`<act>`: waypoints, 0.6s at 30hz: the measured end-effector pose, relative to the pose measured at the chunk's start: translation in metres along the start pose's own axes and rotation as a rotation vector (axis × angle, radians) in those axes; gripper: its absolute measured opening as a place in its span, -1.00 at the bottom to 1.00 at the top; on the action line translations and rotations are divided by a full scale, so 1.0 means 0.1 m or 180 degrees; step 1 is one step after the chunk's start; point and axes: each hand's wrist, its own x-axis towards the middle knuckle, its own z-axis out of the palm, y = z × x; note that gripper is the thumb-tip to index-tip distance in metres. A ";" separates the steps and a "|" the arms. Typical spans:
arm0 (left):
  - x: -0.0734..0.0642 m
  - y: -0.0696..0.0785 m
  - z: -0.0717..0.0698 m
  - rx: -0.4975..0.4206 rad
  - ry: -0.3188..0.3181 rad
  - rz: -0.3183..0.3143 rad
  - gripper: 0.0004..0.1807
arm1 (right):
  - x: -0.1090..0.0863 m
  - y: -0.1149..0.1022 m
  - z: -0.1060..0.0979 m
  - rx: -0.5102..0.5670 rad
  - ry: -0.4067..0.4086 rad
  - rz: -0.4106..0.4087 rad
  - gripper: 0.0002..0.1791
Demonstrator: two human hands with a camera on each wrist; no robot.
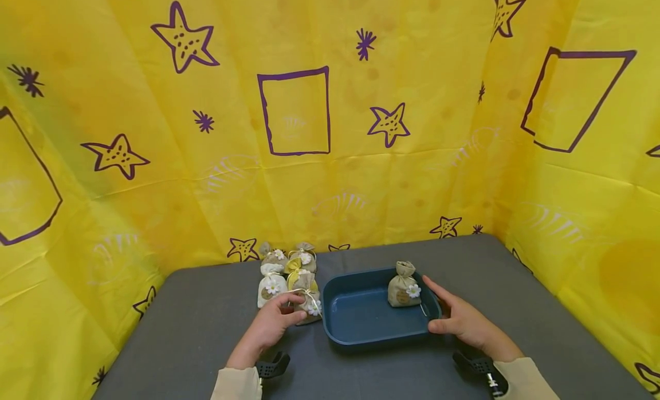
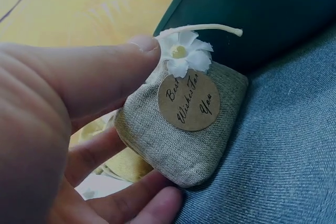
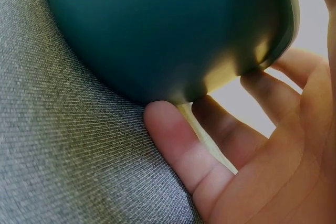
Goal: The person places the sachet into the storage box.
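Observation:
My left hand (image 1: 275, 320) pinches a burlap sachet (image 2: 178, 124) near its neck, thumb in front and other fingers behind. The sachet bears a white fabric daisy (image 2: 186, 52), a pale cord and a round brown tag (image 2: 189, 100) reading "Best Wishes For You". It is just left of a dark blue rectangular tray (image 1: 371, 337). Around the tray's right end my right hand (image 1: 469, 325) is spread, fingertips (image 3: 165, 119) against the outer wall and thumb at the front corner. Inside the tray, at its right side, another burlap sachet (image 1: 404, 288) with a daisy stands upright.
Behind the left hand several more sachets stand in a cluster, among them a white one (image 1: 271, 285) and a yellow one (image 1: 293, 266). Everything is on a grey cloth-covered table (image 1: 206, 308). A yellow patterned curtain (image 1: 289, 205) hangs along the back and sides.

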 end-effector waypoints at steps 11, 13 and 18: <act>0.03 0.00 0.02 0.0471 -0.0158 0.0257 -0.63 | 0.00 -0.01 0.00 -0.0006 0.0004 0.0050 0.06; 0.03 -0.01 0.03 0.0519 -0.0192 0.0273 -0.69 | 0.00 -0.01 0.00 -0.0013 0.0005 0.0063 0.06; 0.03 -0.03 0.06 0.0593 -0.0184 0.0202 -0.79 | 0.00 -0.01 0.00 -0.0021 0.0006 0.0057 0.06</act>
